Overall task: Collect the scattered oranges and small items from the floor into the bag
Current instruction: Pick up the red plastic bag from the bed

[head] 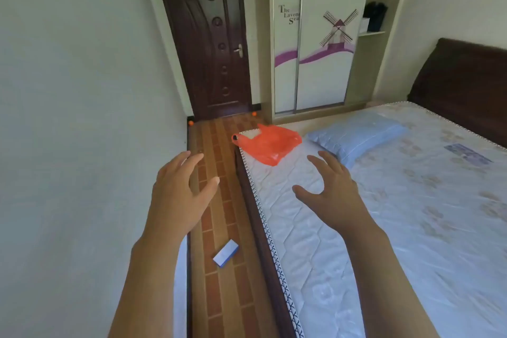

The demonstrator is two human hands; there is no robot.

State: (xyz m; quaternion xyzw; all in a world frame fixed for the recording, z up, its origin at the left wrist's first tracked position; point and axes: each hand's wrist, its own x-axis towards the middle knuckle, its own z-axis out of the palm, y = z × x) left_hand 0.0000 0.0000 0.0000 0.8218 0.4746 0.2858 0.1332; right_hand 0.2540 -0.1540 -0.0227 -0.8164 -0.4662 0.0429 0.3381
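My left hand [179,189] and right hand [330,191] hang in the air, fingers spread, holding nothing. The orange bag [270,144] lies on the bed [356,228] corner, beside a pillow [356,136]. On the floor [219,296]: a blue box [225,253] near me, two oranges [190,123] [254,113] by the door [208,44].
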